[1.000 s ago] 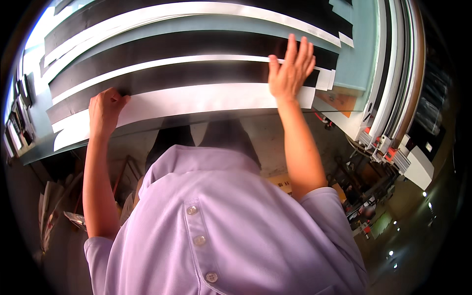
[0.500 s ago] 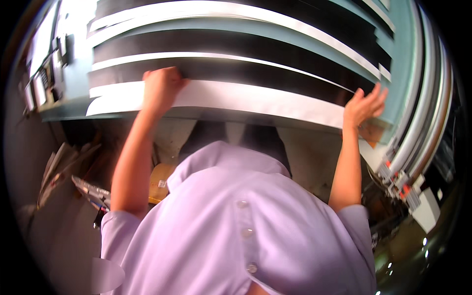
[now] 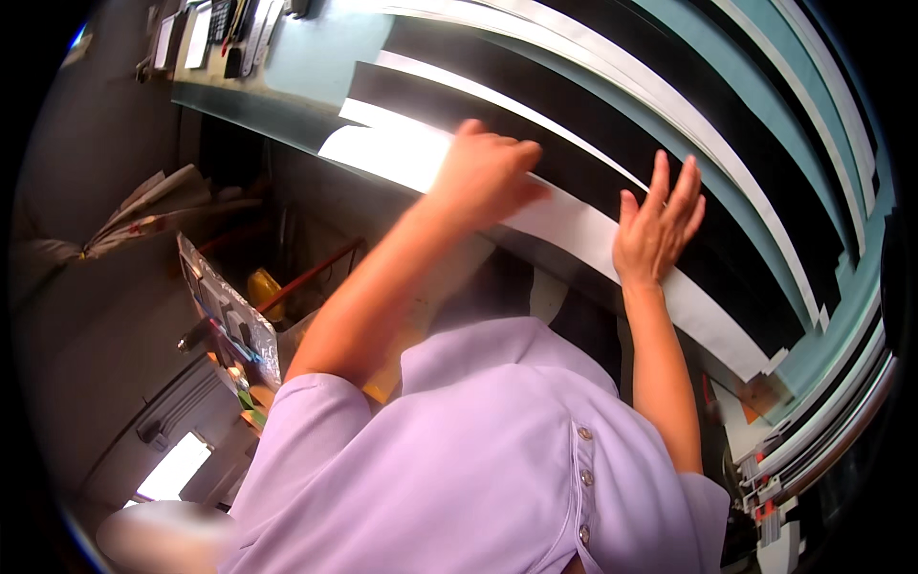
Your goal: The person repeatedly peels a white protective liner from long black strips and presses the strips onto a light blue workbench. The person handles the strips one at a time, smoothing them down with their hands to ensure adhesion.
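Long black sheets with white edges lie in bands across a pale blue-green table. The nearest black sheet (image 3: 564, 182) has a broad white border (image 3: 564, 227) along the table's front edge. My left hand (image 3: 478, 177) is above this border, left of my right hand, its fingers curled and slightly blurred; whatever they may hold is hidden. Flat on the same sheet, partly over the white border, rests my right hand (image 3: 658, 225), fingers spread and nothing in it. Further back lie more black sheets (image 3: 708, 96) with white edges.
At the table's far left lie a calculator (image 3: 221, 17) and several slim tools. Metal rails (image 3: 832, 383) run along the table's right side. Below on the left stand a cluttered box (image 3: 229, 306) and a cloth-like bundle (image 3: 143, 215). The table's glassy front edge (image 3: 249, 122) is near my body.
The view has turned, so the table slants down to the right. My right hand has come inward from the right end onto the sheet, nearer my left hand, which stays curled.
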A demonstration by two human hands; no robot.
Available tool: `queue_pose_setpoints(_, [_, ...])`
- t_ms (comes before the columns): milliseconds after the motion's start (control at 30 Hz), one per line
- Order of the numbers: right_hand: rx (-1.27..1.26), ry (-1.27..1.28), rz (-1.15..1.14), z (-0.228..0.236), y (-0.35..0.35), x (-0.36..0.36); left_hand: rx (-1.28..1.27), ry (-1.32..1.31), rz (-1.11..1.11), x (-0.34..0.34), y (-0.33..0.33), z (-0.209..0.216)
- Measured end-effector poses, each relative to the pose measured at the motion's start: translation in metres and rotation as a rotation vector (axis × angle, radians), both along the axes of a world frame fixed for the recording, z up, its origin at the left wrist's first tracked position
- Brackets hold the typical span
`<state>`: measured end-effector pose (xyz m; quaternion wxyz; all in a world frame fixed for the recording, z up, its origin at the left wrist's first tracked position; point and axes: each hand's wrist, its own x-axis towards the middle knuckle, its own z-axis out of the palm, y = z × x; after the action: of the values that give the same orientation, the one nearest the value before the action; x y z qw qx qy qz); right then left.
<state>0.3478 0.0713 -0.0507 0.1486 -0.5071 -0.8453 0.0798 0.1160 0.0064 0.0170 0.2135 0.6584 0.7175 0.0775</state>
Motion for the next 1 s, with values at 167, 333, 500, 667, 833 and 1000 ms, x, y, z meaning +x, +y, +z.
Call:
queue_pose_setpoints(167, [0.051, -0.05, 0.022, -0.004, -0.001, -0.003, -0.177, 0.037, 0.204, -0.149, -0.037, 0.023])
queue_pose_setpoints(333, [0.036, -0.048, 0.047, -0.005, 0.0, -0.003, -0.187, 0.042, 0.322, -0.203, -0.046, 0.008])
queue_pose_setpoints(500, [0.038, -0.049, 0.046, -0.006, 0.001, -0.004, -0.192, 0.041, 0.343, -0.208, -0.042, -0.006])
queue_pose_setpoints(667, [0.042, -0.066, 0.056, -0.007, 0.001, -0.004, -0.17, 0.017, 0.358, -0.211, -0.04, -0.01])
queue_pose_setpoints(833, [0.031, -0.062, 0.064, -0.007, 0.001, -0.003, -0.157, 0.023, 0.359, -0.212, -0.04, -0.013])
queue_pose_setpoints(1000, [0.04, -0.058, 0.067, -0.008, 0.001, -0.002, -0.13, 0.079, 0.369, -0.202, -0.037, -0.006])
